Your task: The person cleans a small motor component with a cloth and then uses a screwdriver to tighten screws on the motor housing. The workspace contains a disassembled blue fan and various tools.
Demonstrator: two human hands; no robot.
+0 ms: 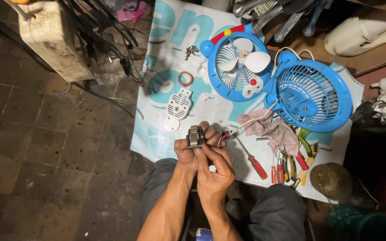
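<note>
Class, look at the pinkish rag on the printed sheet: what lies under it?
Under the rag, pliers and screwdrivers poke out below, on the sheet. Their upper ends are covered.

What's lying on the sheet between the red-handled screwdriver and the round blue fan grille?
A crumpled pinkish rag lies between the red-handled screwdriver and the round blue fan grille, seen in the head view.

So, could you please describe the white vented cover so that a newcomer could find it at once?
Start at the blue fan with white blades on the banner. Left and below it, past the tape roll, lies the vented cover. It alone is a white, slotted plate, just above a plain white disc.
</note>
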